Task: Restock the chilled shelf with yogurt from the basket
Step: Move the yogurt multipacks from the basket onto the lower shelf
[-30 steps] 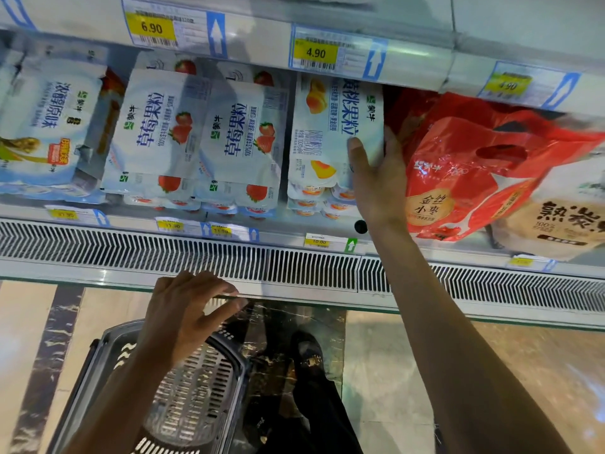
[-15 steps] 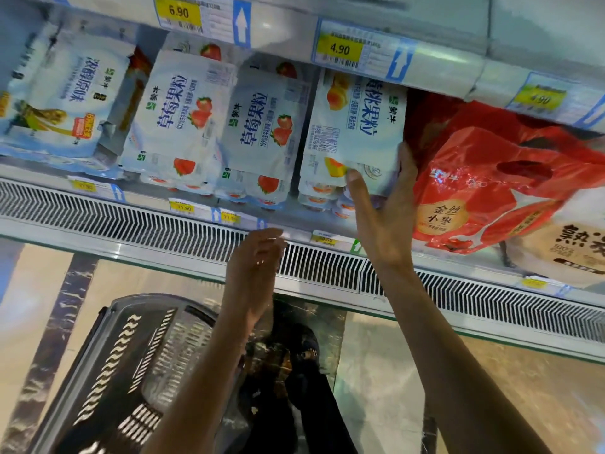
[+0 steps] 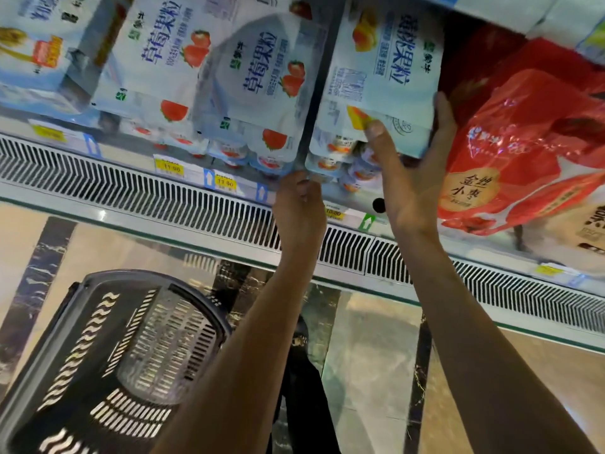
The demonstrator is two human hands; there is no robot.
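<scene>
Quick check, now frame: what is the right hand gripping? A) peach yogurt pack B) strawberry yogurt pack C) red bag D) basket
A: the right hand holds the lower right corner of the peach yogurt pack, thumb on its front, fingers round its side.

Both forearms bare right up to the frame edge, left hand (image 3: 299, 208) and right hand (image 3: 409, 188) ungloved. Below them: dark trousers (image 3: 304, 404), dark shoe (image 3: 299, 332) with a small pale detail.
</scene>
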